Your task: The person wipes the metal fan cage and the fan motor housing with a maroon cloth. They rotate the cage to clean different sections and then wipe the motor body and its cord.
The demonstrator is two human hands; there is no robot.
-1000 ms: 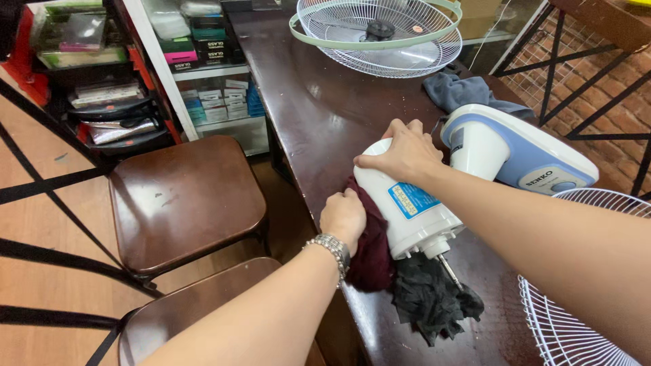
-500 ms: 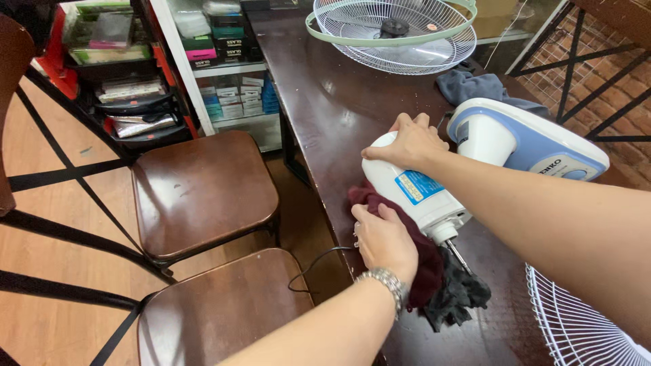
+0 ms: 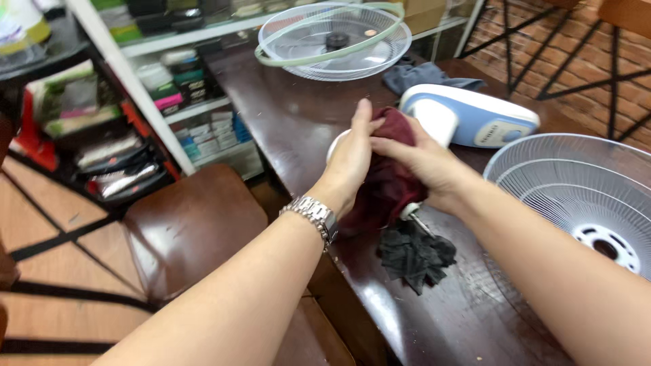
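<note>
Maroon cloth (image 3: 390, 179), bunched over the white motor housing (image 3: 337, 141) of a dismantled fan, lies near the front edge of the dark wooden desk (image 3: 298, 118). Left hand (image 3: 352, 159) presses flat against the near side of the cloth, fingers extended upward and not closed; a metal wristwatch (image 3: 314, 215) sits on that wrist. Right hand (image 3: 424, 163) lies over the far side of the cloth with fingers pointing toward the left hand; it appears to cup the cloth-covered housing, though the grip itself is hidden by the cloth. A thin metal shaft (image 3: 419, 220) projects from below the cloth toward the viewer, ending at a crumpled black rag (image 3: 413, 254) on the desk surface just in front of the cloth. Just behind the cloth, the blue-and-white fan base (image 3: 475, 115) rests on the desk, with a grey cloth (image 3: 420, 73) behind it. Further behind, at the far end of the desk, lies a wire fan guard with a pale green rim (image 3: 332, 41). To the right of the maroon cloth lies a second white wire guard (image 3: 576, 183). To the left, beyond the desk edge, stands a brown stool (image 3: 186, 227), with stocked shelves (image 3: 156, 81) further back.
</note>
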